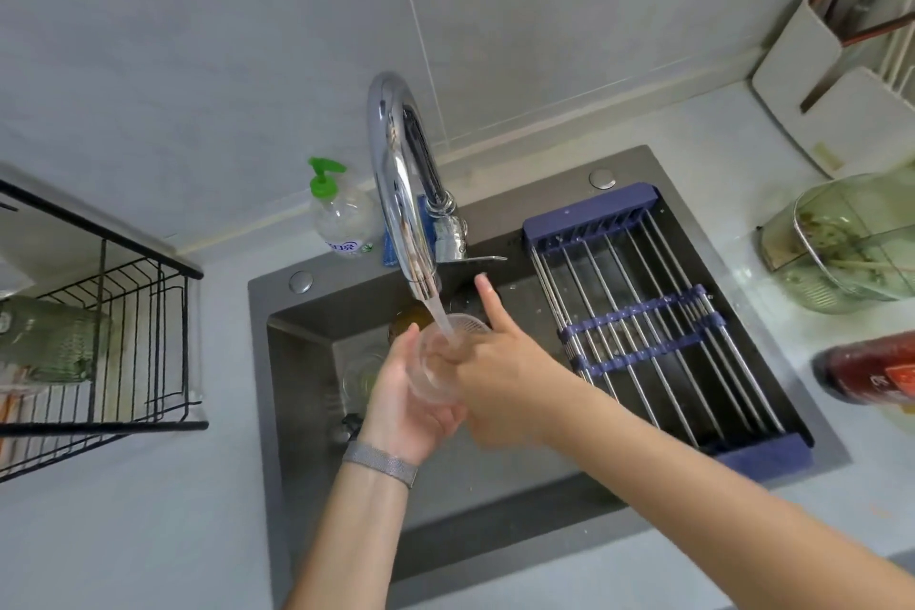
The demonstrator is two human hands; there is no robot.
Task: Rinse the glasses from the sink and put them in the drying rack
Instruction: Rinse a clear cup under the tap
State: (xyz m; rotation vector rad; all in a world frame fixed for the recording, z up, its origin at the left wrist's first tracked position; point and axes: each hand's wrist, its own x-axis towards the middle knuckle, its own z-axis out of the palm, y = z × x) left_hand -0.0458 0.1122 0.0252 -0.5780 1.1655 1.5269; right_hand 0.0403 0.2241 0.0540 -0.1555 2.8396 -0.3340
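- Clear glass (433,369) sits under the tap (401,193), over the sink (297,362), water running into its mouth; the left hand (401,404) grips it, fingers wrapped round the wall
- Right hand (500,372) works at the rim, some fingers seemingly inside, forefinger pointing up; no grip I can tell
- Below the tap, at least one more glass (364,376) and an amber one (408,320) wait in the basin
- Right of the tap, the drying rack (643,327) holds no glasses, so rinsing seems barely begun
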